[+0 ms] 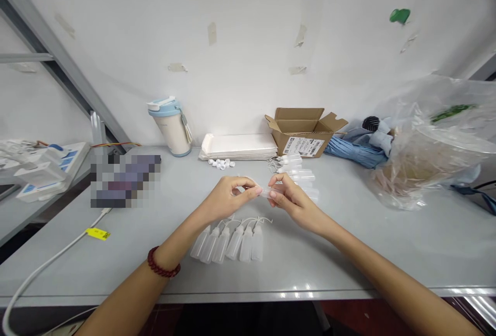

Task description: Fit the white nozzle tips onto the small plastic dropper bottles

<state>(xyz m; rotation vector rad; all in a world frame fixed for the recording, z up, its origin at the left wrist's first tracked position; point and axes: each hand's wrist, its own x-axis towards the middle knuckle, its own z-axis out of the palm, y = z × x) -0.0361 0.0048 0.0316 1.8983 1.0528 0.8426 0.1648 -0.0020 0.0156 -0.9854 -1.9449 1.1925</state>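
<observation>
Over the middle of the table, my left hand (228,196) and my right hand (292,201) meet at a small translucent squeeze bottle (265,192), held sideways. The fingers of my left hand pinch its left end, where fingertips partly hide it. My right thumb and fingers close around its other end. Below my hands lies a row of several similar bottles (234,243), with thin white bent tubes (248,219) at their tops. More translucent bottles (302,174) lie behind my right hand, partly covered by it. Small white caps (221,163) sit in a loose pile beyond my left hand.
At the back stand a blue-lidded cup (170,125), a stack of white packets (240,146) and an open cardboard box (304,137). A folded blue umbrella (356,150) and a clear plastic bag (418,170) occupy the right. A white cable (58,253) and a pixelated object (126,181) lie left.
</observation>
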